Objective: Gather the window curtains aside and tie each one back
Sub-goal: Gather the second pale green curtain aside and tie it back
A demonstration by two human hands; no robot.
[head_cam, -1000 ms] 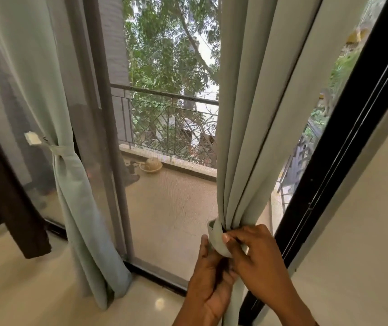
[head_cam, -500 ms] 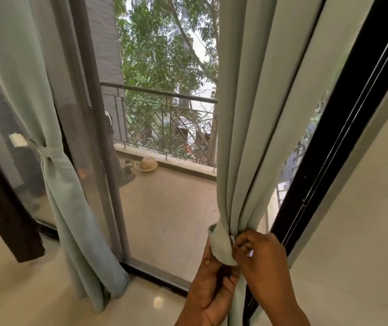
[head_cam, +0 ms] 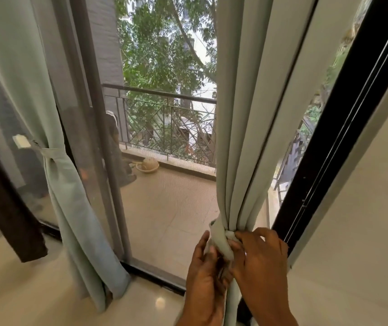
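The long pale grey-green fabric curtain [head_cam: 247, 114] hangs in gathered folds straight above the fingers, narrowing to a bunch at the fingertips. Far to the left of the fingers, a second pale green curtain [head_cam: 71, 196] is cinched at its waist by a matching fabric tie [head_cam: 47, 152]. The black window frame [head_cam: 329, 161] slants up just to the right of the fingers. The right hand [head_cam: 261, 257] has its fingers curled, the tips pinching a folded end of the grey-green fabric tieback band [head_cam: 221, 241] that wraps the bunched curtain. The left hand [head_cam: 206, 278] lies against the band's left side, one finger straight up along it; whether its fingers clamp the cloth cannot be told. A small tan bowl-shaped basket [head_cam: 150, 164] sits on the balcony floor beyond the fingers.
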